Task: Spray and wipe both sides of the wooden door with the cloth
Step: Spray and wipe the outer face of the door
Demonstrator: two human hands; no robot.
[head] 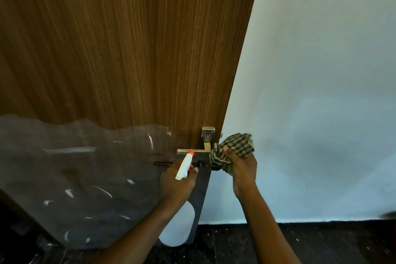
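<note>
Door [128,49] is filling the left of my view, w/ its edge meeting the pale wall [321,70]. I'm seeing the left hand [176,182] gripping the spray bottle [184,166] just below the handle [192,150]. The right hand [243,170] is clutching the bunched cloth [234,149] at the door's edge.

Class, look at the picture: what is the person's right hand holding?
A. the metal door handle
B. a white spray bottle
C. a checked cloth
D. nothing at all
C: the right hand grips the bunched checked cloth beside the edge of the wooden door, while the left hand holds the spray bottle.
</note>
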